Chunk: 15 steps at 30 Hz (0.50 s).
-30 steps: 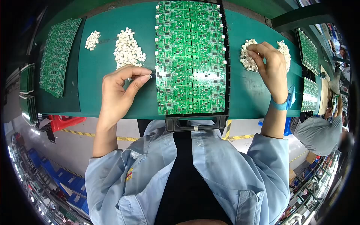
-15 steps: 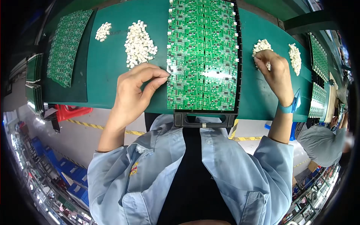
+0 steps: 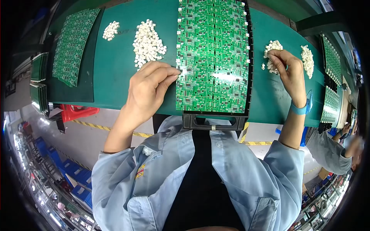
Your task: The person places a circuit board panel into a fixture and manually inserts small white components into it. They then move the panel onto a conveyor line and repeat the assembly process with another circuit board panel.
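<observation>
A long panel of green circuit boards [image 3: 212, 88] lies in a black carrier with a handle [image 3: 216, 122], right in front of me. Small white connectors line parts of its two long sides. My left hand [image 3: 150, 86] is closed in a pinch at the panel's left edge; its fingertips hide whatever is between them. Over a pile of loose white connectors [image 3: 273, 45] to the right of the panel, my right hand [image 3: 289, 71] has its fingers curled down at the pieces. Whether it grips one is hidden. A blue wrist band [image 3: 300, 109] circles my right wrist.
Left of the panel are a larger connector pile [image 3: 148, 44] and a smaller one [image 3: 111, 30]. Another pile [image 3: 307, 61] lies far right. More circuit boards [image 3: 73, 46] stand at the left, others [image 3: 330, 57] at the right. A person [image 3: 327, 150] works at the right.
The view has shifted slightly, moving the scene to the right. My left hand has turned a little at the panel's edge. My right hand stays at the pile, where a connector now lies apart.
</observation>
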{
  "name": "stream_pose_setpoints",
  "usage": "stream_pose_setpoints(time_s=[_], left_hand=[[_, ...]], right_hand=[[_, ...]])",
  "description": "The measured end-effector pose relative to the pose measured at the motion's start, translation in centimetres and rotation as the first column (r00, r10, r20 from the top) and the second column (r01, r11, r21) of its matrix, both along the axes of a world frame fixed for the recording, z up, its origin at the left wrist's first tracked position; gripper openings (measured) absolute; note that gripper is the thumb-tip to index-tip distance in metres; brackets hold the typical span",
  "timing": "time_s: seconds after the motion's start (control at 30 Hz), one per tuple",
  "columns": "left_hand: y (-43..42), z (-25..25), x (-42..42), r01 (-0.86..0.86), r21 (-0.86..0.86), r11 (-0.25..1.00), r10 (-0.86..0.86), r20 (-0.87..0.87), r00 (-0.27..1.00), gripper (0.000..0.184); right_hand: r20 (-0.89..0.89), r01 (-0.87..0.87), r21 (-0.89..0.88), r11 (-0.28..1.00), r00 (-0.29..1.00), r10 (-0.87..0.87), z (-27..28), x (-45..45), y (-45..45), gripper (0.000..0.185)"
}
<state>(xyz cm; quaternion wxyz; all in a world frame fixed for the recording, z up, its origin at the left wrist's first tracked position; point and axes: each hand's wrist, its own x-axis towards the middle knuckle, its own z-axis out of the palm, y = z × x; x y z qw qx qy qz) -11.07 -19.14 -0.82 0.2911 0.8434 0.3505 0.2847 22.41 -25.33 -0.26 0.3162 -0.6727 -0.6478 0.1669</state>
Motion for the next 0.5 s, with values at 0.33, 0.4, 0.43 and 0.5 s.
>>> stream_pose_setpoints(time_s=[0.33, 0.4, 0.43, 0.5], left_hand=[[-0.12, 0.34, 0.38, 0.041, 0.155, 0.987, -0.027, -0.092, 0.995, 0.014], [-0.12, 0.34, 0.29, 0.068, 0.201, 0.977, -0.045, -0.115, 0.992, 0.014], [-0.13, 0.34, 0.27, 0.081, 0.224, 0.971, -0.053, -0.127, 0.99, 0.014], [-0.04, 0.41, 0.13, 0.094, 0.247, 0.964, -0.06, -0.14, 0.988, 0.014]], right_hand=[[-0.123, -0.056, -0.137, 0.989, 0.992, 0.039, 0.75, -0.24, -0.17, 0.009], [-0.143, -0.061, -0.102, 0.993, 0.989, 0.046, 0.53, -0.3, -0.16, 0.008], [-0.153, -0.064, -0.084, 0.994, 0.987, 0.05, 0.43, -0.29, -0.16, 0.008], [-0.163, -0.067, -0.065, 0.996, 0.985, 0.055, 0.4, -0.38, -0.14, 0.008]])
